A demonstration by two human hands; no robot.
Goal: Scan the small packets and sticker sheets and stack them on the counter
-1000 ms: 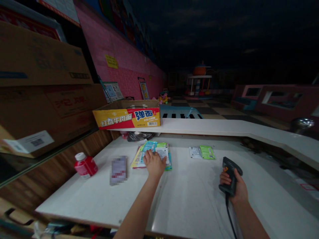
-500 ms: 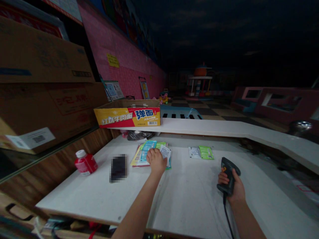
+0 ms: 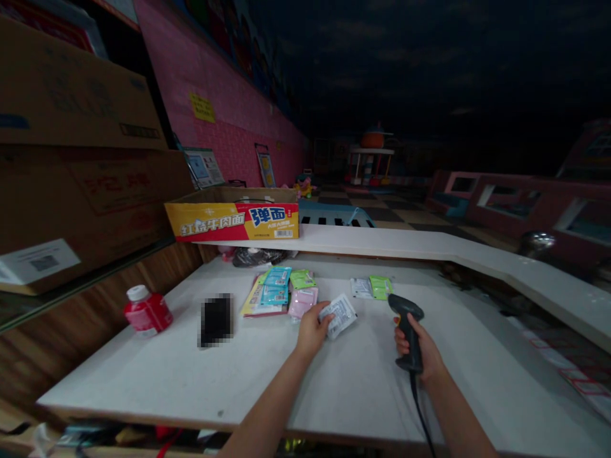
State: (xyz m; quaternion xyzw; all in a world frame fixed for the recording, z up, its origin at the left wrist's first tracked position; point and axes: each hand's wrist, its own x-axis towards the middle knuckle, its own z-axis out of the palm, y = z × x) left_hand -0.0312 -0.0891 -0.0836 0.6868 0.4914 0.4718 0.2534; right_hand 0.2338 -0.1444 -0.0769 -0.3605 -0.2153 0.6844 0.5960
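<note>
Nearest to me, at the front of the white table (image 3: 143, 381), my two forearms reach out over the bare surface. My right hand (image 3: 420, 346) is wrapped tight around the handle of a dark barcode scanner (image 3: 407, 331), its head raised and turned toward my left side, its cable running back along my arm. My left hand (image 3: 312, 331) pinches a small white packet (image 3: 340, 313) by its near edge, thumb on top and fingers beneath, holding it just above the table and just beside the scanner's head, so the two are near but apart.

Beyond my left hand lies a loose pile of packets (image 3: 274, 294), blue, green, pink and yellow, overlapping each other. To the right of it, well apart from the pile, two packets (image 3: 371, 287), one white and one green, lie side by side. By that layout I judge the work is at an early stage: two pieces set aside, one in my fingers, and most of the pile not yet gone through.

Left of the pile sits a dark phone (image 3: 216, 320), and farther left a red bottle (image 3: 146, 312) with a white cap. On the raised counter behind stands a yellow and red noodle carton (image 3: 233, 219).
</note>
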